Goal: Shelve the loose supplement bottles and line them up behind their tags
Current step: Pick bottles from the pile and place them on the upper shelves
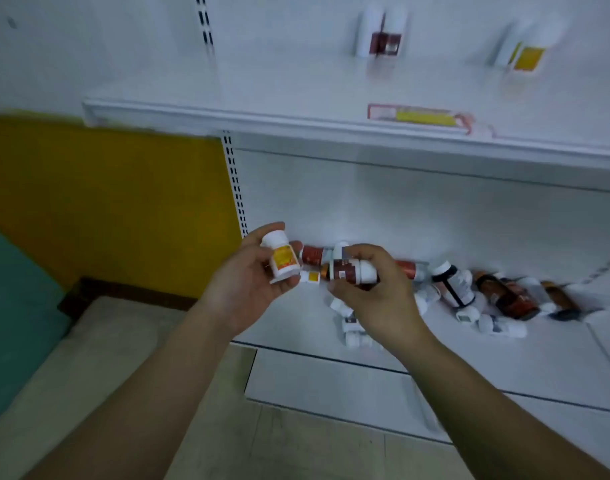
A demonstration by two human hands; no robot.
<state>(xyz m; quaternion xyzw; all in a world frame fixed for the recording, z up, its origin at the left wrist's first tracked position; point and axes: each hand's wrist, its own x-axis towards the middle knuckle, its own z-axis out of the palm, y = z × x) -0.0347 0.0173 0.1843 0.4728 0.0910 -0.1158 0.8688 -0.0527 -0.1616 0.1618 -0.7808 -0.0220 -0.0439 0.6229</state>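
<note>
While my left grip [258, 275] clasps a yellow-label bottle [283, 260] and my right grip [376, 289] a maroon-label bottle [348, 270], nine o'clock of the loose pile [487, 292], pickup looks done; next both must rise behind tags [424, 115] at one o'clock.

Shop: white shelving [296, 91] on slotted upright [236, 192], shelf-edge price tag [422, 115], loose supplement bottles [453, 284].

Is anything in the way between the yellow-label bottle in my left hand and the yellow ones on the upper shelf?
Nothing visible does. The yellow-label bottle in the left hand has open space up to the upper shelf, whose surface before the standing bottles looks bare.
</note>
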